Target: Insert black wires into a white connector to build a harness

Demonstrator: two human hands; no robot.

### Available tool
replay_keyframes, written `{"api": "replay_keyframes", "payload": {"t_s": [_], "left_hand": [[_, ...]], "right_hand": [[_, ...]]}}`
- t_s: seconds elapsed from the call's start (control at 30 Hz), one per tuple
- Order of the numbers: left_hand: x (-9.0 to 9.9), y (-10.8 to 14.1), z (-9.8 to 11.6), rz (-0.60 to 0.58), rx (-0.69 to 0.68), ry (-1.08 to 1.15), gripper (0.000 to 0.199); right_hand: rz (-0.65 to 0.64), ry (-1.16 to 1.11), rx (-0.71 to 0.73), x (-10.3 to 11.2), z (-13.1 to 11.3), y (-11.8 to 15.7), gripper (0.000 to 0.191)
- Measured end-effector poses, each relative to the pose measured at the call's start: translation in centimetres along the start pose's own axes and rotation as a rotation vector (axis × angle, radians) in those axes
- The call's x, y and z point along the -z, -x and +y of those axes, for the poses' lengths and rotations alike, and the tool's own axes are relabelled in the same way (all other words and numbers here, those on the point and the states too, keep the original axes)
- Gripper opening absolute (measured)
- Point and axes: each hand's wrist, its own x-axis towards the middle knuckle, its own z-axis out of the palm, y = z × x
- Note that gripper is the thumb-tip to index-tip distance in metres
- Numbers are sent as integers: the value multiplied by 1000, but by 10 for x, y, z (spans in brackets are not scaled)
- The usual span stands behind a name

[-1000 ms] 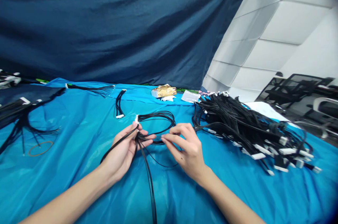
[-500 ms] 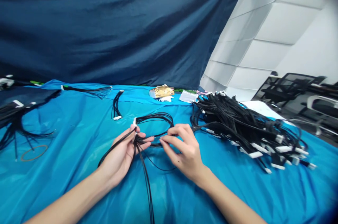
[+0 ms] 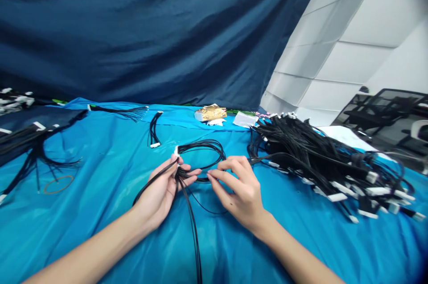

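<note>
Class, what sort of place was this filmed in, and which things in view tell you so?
Probably an office or workshop corner used for cable work: a cable pile lies on blue sheeting, with a mesh-backed chair beyond.

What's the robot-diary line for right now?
Left hand: holds white connector, black wires | Right hand: fingers pinched together at black wires | Right side: cable pile | Farther back: gold packet

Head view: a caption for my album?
Left hand holds looped black cables, right hand close by, over a blue sheet.
</note>
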Motion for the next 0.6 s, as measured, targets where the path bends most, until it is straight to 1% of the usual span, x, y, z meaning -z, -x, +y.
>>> {"api": "replay_keyframes", "payload": {"t_s": [0.13, 0.2, 0.27, 0.37, 0.43, 0.5, 0.6], "left_hand": [[1, -2, -1, 6, -6, 0, 3], [1, -1, -1, 2, 2, -7, 2], [1, -1, 0, 3, 5, -16, 4], [0, -1, 2, 20, 0, -16, 4], [0, -3, 1, 38, 0, -11, 3], [1, -4, 1, 43, 2, -6, 3], [3, -6, 0, 54, 21, -1, 4]], "right_hand": [[59, -17, -2, 2, -2, -2, 12], [119, -35, -55, 4, -1, -4, 13], [207, -59, -186, 7, 1, -6, 10], [366, -155, -478, 13, 10, -9, 4], [455, -282, -652, 17, 19, -12, 11], [525, -431, -766, 21, 28, -15, 17], [607, -623, -862, 25, 39, -18, 21]]}}
